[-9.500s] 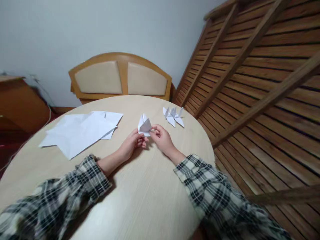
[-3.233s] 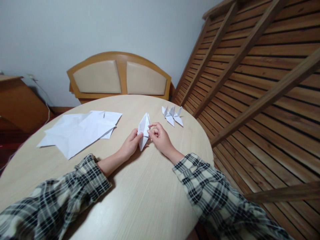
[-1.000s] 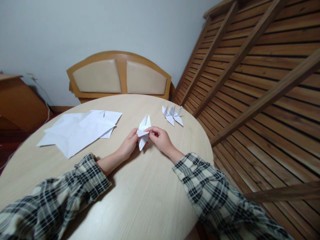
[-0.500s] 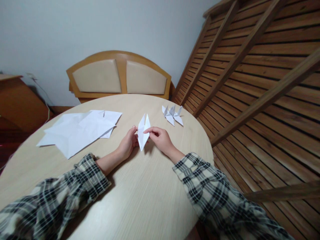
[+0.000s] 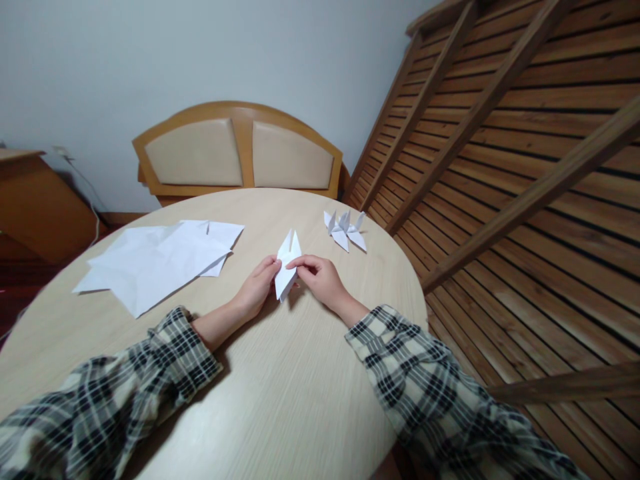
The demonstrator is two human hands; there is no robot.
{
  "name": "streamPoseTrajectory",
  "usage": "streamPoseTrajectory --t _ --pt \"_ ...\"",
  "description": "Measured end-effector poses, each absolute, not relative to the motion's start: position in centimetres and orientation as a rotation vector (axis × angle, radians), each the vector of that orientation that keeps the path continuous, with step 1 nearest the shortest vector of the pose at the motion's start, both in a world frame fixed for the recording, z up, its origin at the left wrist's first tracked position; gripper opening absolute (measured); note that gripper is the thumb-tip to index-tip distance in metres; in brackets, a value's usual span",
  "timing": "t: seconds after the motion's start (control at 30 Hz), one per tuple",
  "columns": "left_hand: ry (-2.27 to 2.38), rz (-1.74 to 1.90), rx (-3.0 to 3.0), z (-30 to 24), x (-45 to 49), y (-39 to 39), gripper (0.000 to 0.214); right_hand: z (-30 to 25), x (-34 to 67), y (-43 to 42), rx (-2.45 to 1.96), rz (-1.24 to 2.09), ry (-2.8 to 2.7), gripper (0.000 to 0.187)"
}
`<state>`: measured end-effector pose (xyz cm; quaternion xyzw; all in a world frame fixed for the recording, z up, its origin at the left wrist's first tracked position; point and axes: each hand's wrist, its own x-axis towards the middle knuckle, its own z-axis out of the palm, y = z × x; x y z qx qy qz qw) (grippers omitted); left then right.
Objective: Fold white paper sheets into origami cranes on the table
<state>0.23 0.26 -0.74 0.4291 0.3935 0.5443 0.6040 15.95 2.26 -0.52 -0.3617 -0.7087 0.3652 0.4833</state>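
A small folded white paper piece point(image 5: 287, 265) with two pointed tips upward stands between my hands over the round table point(image 5: 280, 400). My left hand point(image 5: 257, 290) pinches its left edge with thumb and fingers. On the other side my right hand point(image 5: 320, 280) pinches the right edge, fingers curled. Both forearms in plaid sleeves rest on the tabletop.
A pile of loose white sheets point(image 5: 155, 261) lies at the table's left. Finished folded paper figures point(image 5: 346, 231) sit near the far right edge. A wooden chair with padded back point(image 5: 237, 153) stands behind the table. Slatted wooden panels point(image 5: 500, 167) lean at the right.
The paper piece went from a wide folded shape to a narrow pointed one. In the last second a small flap was pressed flat and my left fingers closed on the left edge.
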Motion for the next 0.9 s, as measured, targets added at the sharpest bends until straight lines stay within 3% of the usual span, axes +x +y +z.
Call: streamPoseTrajectory --t 0.4,0.7,0.9 --pt "0.941 1.201 1.166 -0.41 0.53 -0.45 0.024 -0.51 15.95 2.53 -0.993 0.993 -1.535 0.030" --pt "1.043 1.302 1.398 -0.34 0.22 -0.46 0.013 -0.58 15.75 2.56 -1.059 0.923 -1.691 0.046" --pt "0.966 1.291 1.345 -0.87 0.18 -0.31 0.018 -0.81 15.83 2.63 -1.028 0.889 -1.713 0.041"
